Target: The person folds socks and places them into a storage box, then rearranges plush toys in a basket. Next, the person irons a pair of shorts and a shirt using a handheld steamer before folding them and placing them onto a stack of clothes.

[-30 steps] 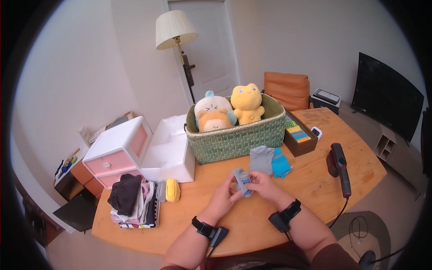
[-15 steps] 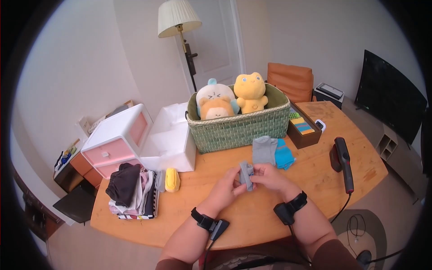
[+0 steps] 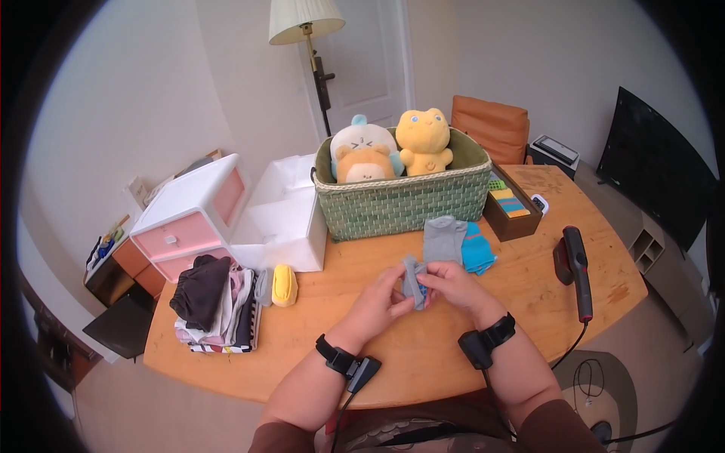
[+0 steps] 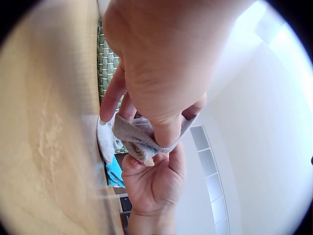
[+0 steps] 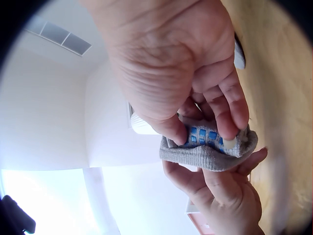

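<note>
Over the front middle of the table, both hands work on a grey sock rolled into a small bundle, with blue rubber dots on one face. My left hand holds its ribbed cuff stretched, the thumb hooked inside the opening in the left wrist view. Thumb and fingers of my right hand pinch the dotted rolled part inside the cuff. Just beyond the hands lie a flat grey sock and a blue sock, side by side.
Behind stands a green woven basket with plush toys. To the left are a white box, pink-fronted drawers, folded clothes and a yellow bundle. A brown box and a corded black handheld appliance are to the right.
The head view has tilted down a little, so the table things appear higher. Both hands keep hold of the grey sock, its cuff turned slightly, with blue dots now showing beside the right fingers.
</note>
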`<action>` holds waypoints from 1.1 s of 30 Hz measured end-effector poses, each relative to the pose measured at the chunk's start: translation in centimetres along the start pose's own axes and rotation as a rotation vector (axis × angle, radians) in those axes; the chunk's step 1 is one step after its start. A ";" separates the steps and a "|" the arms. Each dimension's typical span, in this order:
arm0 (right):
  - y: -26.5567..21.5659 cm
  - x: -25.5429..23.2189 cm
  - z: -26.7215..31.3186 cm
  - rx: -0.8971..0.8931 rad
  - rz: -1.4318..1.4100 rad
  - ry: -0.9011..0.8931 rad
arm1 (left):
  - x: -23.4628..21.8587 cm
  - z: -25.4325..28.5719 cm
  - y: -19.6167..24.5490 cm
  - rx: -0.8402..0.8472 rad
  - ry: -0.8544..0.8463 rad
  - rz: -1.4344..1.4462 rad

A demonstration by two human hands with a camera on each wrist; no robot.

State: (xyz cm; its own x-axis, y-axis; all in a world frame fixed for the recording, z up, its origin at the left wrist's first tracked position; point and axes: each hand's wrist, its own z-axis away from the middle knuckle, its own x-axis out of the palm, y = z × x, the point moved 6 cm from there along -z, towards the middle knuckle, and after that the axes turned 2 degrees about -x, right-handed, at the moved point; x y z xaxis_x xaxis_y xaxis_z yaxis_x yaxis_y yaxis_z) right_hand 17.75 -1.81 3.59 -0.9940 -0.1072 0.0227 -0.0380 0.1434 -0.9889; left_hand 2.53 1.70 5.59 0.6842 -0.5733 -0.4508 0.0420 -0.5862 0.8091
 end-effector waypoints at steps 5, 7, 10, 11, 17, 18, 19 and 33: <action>-0.1 0.1 0.1 0.020 0.014 -0.028 | 0.2 0.3 0.5 -0.025 -0.038 -0.058; -0.2 0.7 0.3 0.036 0.011 -0.031 | 0.4 0.3 0.4 -0.064 -0.060 -0.057; 0.7 1.8 0.5 0.153 0.227 -0.148 | 1.7 0.4 0.5 0.083 -0.188 -0.329; 1.1 1.8 0.4 0.155 0.225 -0.147 | 1.5 0.4 0.1 0.116 -0.157 -0.344; 1.2 1.6 -0.1 0.049 0.103 -0.005 | 0.3 -0.1 0.3 -0.073 -0.080 -0.087; 1.0 1.4 -0.2 0.007 0.049 0.029 | 0.1 -0.2 0.1 -0.128 -0.060 0.005; 0.8 1.2 -0.2 -0.035 -0.005 0.063 | 0.1 -0.2 0.1 -0.128 -0.059 0.005; 0.2 1.1 -0.1 -0.191 -0.583 0.256 | 0.2 -0.5 -1.3 -0.163 0.201 0.459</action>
State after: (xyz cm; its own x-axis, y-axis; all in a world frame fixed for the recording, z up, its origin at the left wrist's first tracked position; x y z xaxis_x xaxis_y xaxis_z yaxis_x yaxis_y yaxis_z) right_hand 16.67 -1.81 3.41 -0.7974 0.0140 0.6033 -0.5707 0.3076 -0.7614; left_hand 2.96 2.59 4.62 0.7844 -0.6194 0.0318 -0.1928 -0.1948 0.9617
